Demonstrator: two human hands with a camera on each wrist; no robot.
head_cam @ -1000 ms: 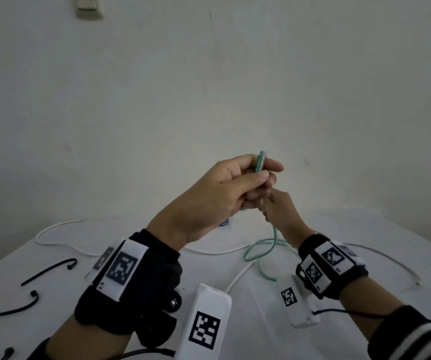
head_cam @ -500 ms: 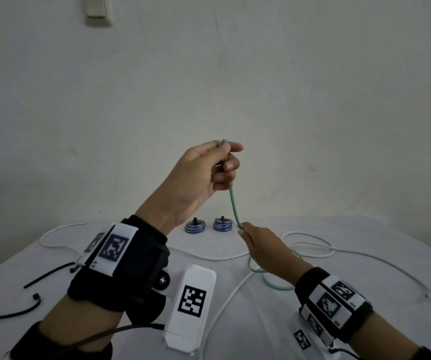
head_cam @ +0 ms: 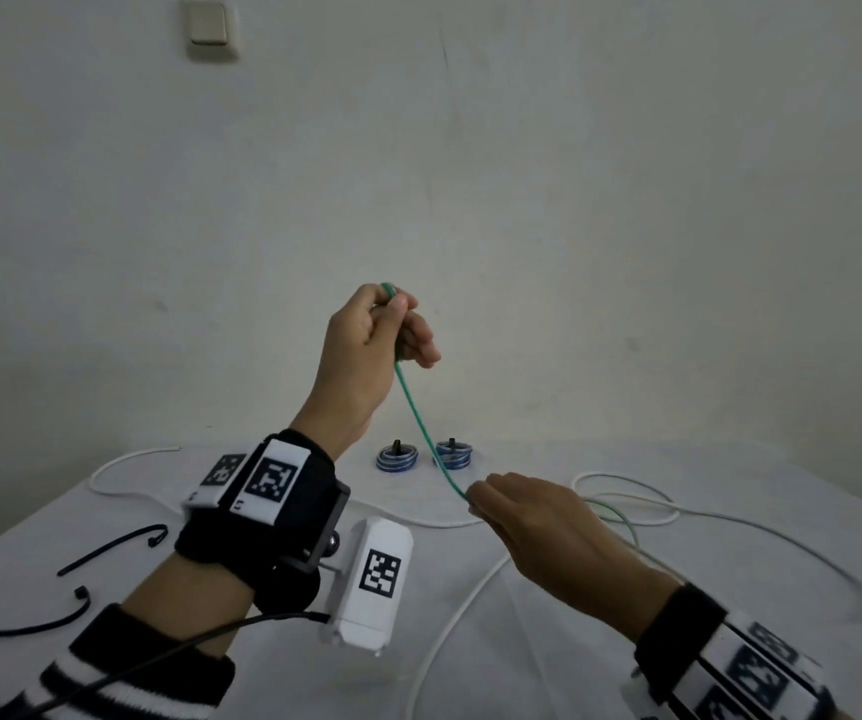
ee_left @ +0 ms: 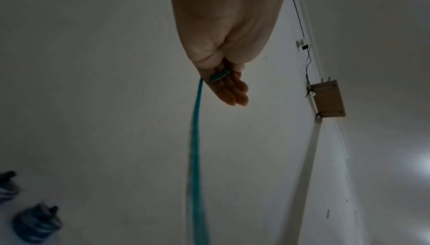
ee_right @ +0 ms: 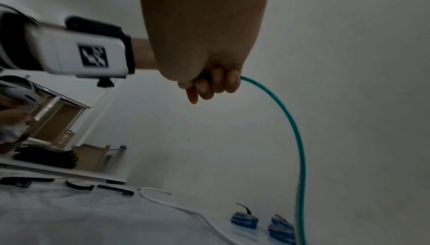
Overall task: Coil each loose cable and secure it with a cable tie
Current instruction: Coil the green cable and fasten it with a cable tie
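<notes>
A green cable (head_cam: 421, 423) runs taut between my two hands above the white table (head_cam: 548, 641). My left hand (head_cam: 401, 324) is raised and grips the cable's end, with a couple of green turns (ee_left: 220, 75) lying across its fingers. Lower and to the right, my right hand (head_cam: 475, 504) pinches the cable just above the table; its fingers (ee_right: 210, 83) curl round the strand. The rest of the green cable (head_cam: 623, 524) trails on the table behind the right hand. Several black cable ties (head_cam: 111, 548) lie at the left.
Two blue coils (head_cam: 396, 458) (head_cam: 453, 455), each bound with a black tie, stand at the back by the wall. Loose white cables (head_cam: 626, 498) loop across the table right of my hands, and another white cable (head_cam: 449, 631) runs toward me. More ties (head_cam: 28, 623) lie near the left edge.
My hands have drawn apart. The left hand lifted up and left with the cable end, while the right hand slid down the cable to the table, pulling the strand straight.
</notes>
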